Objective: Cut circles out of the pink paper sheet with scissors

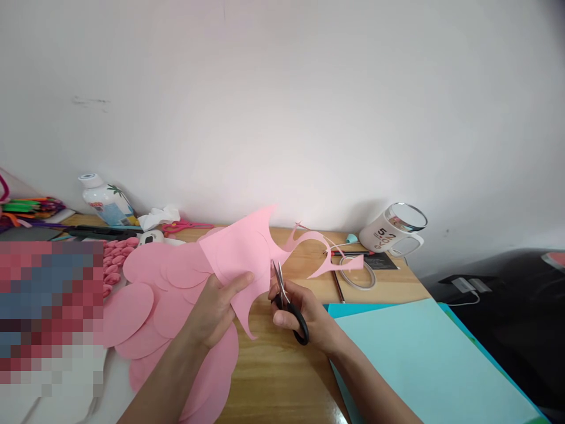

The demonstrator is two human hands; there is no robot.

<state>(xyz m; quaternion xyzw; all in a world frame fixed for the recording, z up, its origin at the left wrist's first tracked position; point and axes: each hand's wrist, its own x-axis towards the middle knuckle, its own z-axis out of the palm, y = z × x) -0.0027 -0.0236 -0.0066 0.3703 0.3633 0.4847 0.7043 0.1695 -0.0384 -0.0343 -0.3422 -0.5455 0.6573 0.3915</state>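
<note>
My left hand (216,309) pinches a pink paper sheet (241,250) and holds it up above the wooden table (282,371). My right hand (304,315) grips black-handled scissors (286,300), blades pointing up into the sheet's right edge. A thin curled pink offcut (324,253) trails from the sheet to the right. Several cut pink paper ovals (150,300) lie overlapping on the table under and left of my left hand.
A stack of light blue paper (424,359) covers the table's right front. A tipped white mug (392,231), a tape ring (357,271) and a pencil (338,285) lie at the back right. A bottle (106,203), tissue (159,217) and markers (30,207) sit at the back left.
</note>
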